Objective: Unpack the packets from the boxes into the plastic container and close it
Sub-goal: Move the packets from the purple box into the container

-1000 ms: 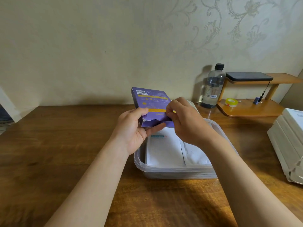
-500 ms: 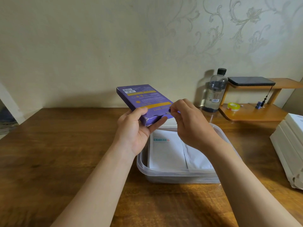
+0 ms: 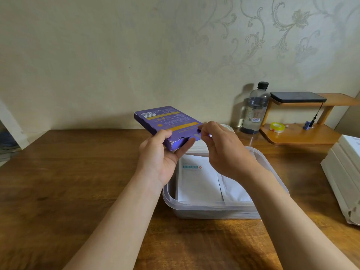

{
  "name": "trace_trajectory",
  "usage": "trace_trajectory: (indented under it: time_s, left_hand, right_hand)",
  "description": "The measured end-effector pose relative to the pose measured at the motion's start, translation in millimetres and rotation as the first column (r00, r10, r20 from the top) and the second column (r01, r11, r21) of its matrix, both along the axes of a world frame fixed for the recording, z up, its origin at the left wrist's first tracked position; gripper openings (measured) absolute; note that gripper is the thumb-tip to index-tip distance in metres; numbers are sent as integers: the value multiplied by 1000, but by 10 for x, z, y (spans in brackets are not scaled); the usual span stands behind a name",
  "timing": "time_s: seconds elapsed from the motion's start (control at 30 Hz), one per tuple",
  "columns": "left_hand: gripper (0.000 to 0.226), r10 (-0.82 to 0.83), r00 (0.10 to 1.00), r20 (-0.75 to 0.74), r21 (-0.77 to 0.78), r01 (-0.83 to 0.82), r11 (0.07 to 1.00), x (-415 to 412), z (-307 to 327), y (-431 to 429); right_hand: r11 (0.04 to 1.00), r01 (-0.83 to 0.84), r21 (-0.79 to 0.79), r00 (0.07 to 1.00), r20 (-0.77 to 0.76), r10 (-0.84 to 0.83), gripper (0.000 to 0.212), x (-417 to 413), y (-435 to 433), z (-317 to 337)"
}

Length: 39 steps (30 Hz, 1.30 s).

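Observation:
A flat purple box (image 3: 165, 119) with yellow stripes hangs tilted above the far end of a clear plastic container (image 3: 214, 211). My left hand (image 3: 161, 154) grips the box's near corner, thumb on top and fingers beneath. My right hand (image 3: 222, 149) pinches the flap at the box's near end, which shows a pale strip at the opening. White packets (image 3: 198, 182) lie flat inside the container, one with a teal label. A whitish shape at the container's far end, possibly the lid (image 3: 227, 127), shows past my right hand.
A stack of white boxes (image 3: 344, 178) lies at the table's right edge. A water bottle (image 3: 255, 110) stands by the wall, beside a small wooden shelf (image 3: 296, 135) with a tape roll (image 3: 276, 127) and a dark device on top. Brown table (image 3: 68, 182) spreads left.
The purple box has tipped flatter and shifted left and away. My right fingers moved from the box's face to its near end flap, which has started to lift.

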State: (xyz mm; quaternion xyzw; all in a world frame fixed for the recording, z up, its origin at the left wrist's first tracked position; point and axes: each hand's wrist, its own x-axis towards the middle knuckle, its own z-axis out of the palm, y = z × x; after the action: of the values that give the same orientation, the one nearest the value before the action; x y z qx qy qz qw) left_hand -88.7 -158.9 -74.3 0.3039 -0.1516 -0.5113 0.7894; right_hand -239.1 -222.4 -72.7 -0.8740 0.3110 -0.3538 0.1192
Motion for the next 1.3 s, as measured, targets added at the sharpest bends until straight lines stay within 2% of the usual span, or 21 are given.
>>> trace_trajectory:
  time_s: [0.27, 0.37, 0.47, 0.53, 0.6, 0.67, 0.73, 0.9, 1.1, 1.23, 1.3]
  left_hand:
    - [16, 13, 999, -51, -1, -13, 1000, 36, 4, -9]
    - [20, 8, 998, -55, -6, -8, 1000, 64, -18, -18]
    - [23, -3, 1000, -10, -10, 2, 1000, 72, -42, -30]
    - [27, -6, 1000, -3, 0, 6, 1000, 62, -54, -40]
    - [31, -13, 1000, -3, -4, 13, 1000, 28, -64, -35]
    - [32, -29, 999, 35, -17, 30, 999, -32, -76, -23]
    - [34, -38, 996, 83, -15, 39, 999, -89, -102, -19]
    - [35, -42, 980, 195, -25, 48, 999, -139, -130, -20]
    - [36, -80, 989, 127, -16, 82, 996, -79, -95, -41]
    - [19, -138, 988, 63, 16, 137, 990, -6, -102, -66]
    - [7, -177, 983, 41, 28, 176, 984, 24, -80, -55]
  right_hand:
    - [1000, 15, 7, 1000, -1, -15, 8, -9, 38, 21]
    - [998, 57, -2, 994, 96, -56, 12, -40, 51, 56]
    - [977, 157, 143, 947, 259, -190, 27, -22, 101, 141]
    - [902, 175, 395, 897, 313, -311, 35, 28, 142, 199]
    - [712, -8, 702, 863, 364, -350, 51, 92, 182, 241]
    - [537, -167, 827, 845, 401, -354, 62, 154, 218, 232]
    - [491, -229, 841, 838, 427, -341, 60, 212, 244, 180]
    - [527, -318, 788, 793, 525, -307, 43, 235, 226, 119]
    - [408, -483, 775, 781, 592, -201, 33, 116, 169, 181]
    - [448, -366, 815, 863, 478, -165, 32, 32, 112, 223]
    - [524, -232, 819, 897, 389, -210, 51, -14, 55, 236]
